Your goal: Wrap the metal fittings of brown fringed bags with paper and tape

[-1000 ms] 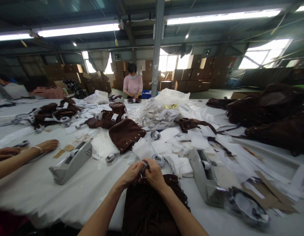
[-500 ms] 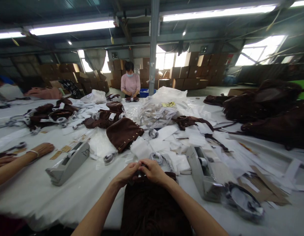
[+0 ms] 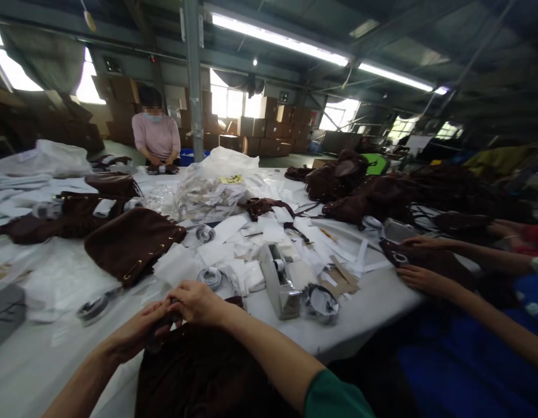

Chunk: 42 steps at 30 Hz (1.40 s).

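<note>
Left hand (image 3: 138, 326) and right hand (image 3: 198, 302) grasp a dark piece (image 3: 163, 321); just below their fingers (image 3: 178, 294) lies a brown bag (image 3: 199, 366), top edge toward them, long axis toward the wearer.

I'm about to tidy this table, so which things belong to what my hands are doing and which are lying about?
In hand, apparently:
- dark brown bag, with your left hand and right hand together by its top edge; anything they hold is hidden

Apparently lying about, untouched by you:
- brown bag with gold eyelets
- grey tape dispenser, possibly a tool
- plastic-wrapped coil
- white sheets
</note>
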### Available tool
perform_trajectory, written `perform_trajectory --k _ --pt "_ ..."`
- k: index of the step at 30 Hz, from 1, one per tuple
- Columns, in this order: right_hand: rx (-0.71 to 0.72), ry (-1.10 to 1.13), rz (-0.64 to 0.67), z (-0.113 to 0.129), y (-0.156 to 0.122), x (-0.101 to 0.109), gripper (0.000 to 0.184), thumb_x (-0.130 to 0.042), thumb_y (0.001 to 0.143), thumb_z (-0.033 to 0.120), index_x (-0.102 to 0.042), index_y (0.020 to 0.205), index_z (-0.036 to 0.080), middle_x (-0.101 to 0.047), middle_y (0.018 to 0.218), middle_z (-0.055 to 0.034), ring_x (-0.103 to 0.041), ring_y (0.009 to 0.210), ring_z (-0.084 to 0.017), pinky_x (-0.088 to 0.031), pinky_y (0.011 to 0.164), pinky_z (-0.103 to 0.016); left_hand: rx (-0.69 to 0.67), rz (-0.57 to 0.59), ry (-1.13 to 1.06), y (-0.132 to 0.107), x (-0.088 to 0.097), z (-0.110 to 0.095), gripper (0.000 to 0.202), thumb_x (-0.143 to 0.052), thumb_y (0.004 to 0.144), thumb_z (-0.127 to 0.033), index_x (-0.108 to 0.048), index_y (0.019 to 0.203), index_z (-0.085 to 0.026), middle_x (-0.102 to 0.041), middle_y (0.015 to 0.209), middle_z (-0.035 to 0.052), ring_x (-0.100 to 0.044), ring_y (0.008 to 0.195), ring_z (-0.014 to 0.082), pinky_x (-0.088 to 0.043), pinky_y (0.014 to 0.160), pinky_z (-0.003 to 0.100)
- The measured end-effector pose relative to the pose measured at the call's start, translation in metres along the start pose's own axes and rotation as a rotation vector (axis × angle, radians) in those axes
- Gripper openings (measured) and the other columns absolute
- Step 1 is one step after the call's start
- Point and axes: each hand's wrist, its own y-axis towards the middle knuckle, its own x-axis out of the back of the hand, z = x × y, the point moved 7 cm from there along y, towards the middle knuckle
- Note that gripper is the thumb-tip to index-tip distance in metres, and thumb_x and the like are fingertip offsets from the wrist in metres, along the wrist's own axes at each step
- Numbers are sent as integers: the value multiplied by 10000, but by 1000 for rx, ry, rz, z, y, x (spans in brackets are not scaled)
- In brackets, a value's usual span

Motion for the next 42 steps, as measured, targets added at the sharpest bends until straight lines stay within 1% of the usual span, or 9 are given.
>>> perform_trajectory --k 7,13,16,19,22,27,31,35,42 --pt "-22 -32 -24 -7 0 0 181 -509 919 248 -551 1082 182 -608 977 -52 -585 898 -145 -456 794 -221 -60 -303 81 -1 3 -9 504 -649 685 -629 -588 852 -158 -558 617 -21 -436 468 70 -294 416 157" --pt "-24 -138 -129 -6 21 35 201 -498 928 238 -532 1120 191 -614 1044 -51 -547 1018 -148 -411 907 -238 -220 -372 366 10 12 -60 514 -594 704 -648 -602 801 -143 -492 544 -37 -371 429 84 -268 393 186" --pt "-123 -218 -187 3 19 53 222 -485 938 294 -527 1134 199 -600 1118 -58 -548 1030 -166 -429 875 -259 -306 -414 563 14 14 -77 500 -552 724 -657 -590 706 -158 -479 504 -33 -407 435 108 -308 420 208" --pt "-174 -310 -175 16 2 51 293 -477 933 304 -486 1209 204 -534 1267 -80 -556 1003 -190 -451 832 -298 -350 -362 685 17 8 -67 475 -544 723 -653 -608 721 -182 -596 589 2 -540 550 171 -433 535 250" --pt "-128 -330 -81 20 -17 28 249 -467 940 290 -511 1160 182 -562 1221 -88 -565 960 -190 -448 838 -314 -356 -277 740 19 1 -43 431 -561 733 -610 -645 812 -195 -683 748 29 -617 731 233 -482 681 287" --pt "-138 -166 -98 3 -40 -6 232 -484 943 272 -507 1147 165 -607 1078 -61 -563 955 -161 -430 878 -258 -233 -227 741 20 2 -10 485 -456 809 -615 -659 900 -184 -634 636 6 -543 517 175 -433 542 266" --pt "-163 -109 -165 -5 -48 -18 199 -485 939 238 -515 1126 178 -607 1051 -55 -555 975 -166 -430 883 -259 -181 -139 605 15 -2 -7 464 -552 773 -593 -669 966 -188 -664 741 20 -562 593 172 -451 586 261" --pt "-165 -134 -174 -7 -52 -23 174 -498 922 205 -532 1090 175 -610 1038 -64 -552 950 -183 -448 854 -282 -84 -136 494 14 3 -6 511 -665 688 -564 -664 1052 -205 -693 826 31 -603 689 201 -481 674 291" --pt "-154 -143 -218 -10 -56 -28 214 -484 913 149 -559 1113 158 -616 1066 -102 -558 958 -212 -467 836 -334 -176 -126 605 17 -8 -13 389 -594 731 -558 -673 793 -182 -619 628 15 -536 558 171 -428 554 258"
